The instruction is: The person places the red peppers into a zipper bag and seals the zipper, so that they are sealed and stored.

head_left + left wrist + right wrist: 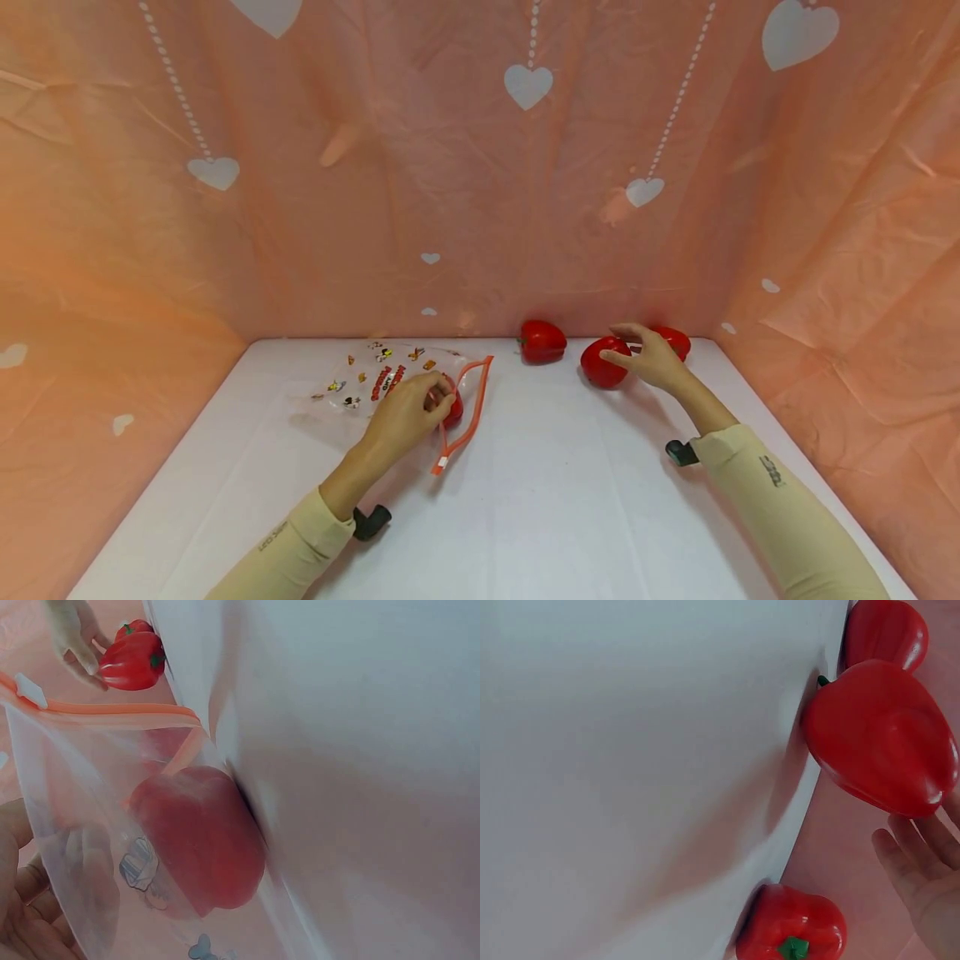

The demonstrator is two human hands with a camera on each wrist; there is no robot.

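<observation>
A clear zip bag point(405, 375) with an orange zip strip and printed figures lies at the left of the table, holding a red bell pepper point(199, 840) near its mouth. My left hand point(408, 408) is over the bag beside this pepper, fingers loosely bent; in the left wrist view, part of it shows through the plastic. My right hand point(652, 358) reaches from above to another red bell pepper point(602, 364), thumb and fingers spread at its top and side. In the right wrist view, the fingertips point(900, 825) are right at the pepper's skin.
One red bell pepper point(543, 342) lies at the back, left of the right hand; another point(672, 342) lies behind that hand, partly hidden. A peach curtain with white hearts point(480, 208) rises around the white table point(555, 508). Black wrist devices point(371, 522) hang under both forearms.
</observation>
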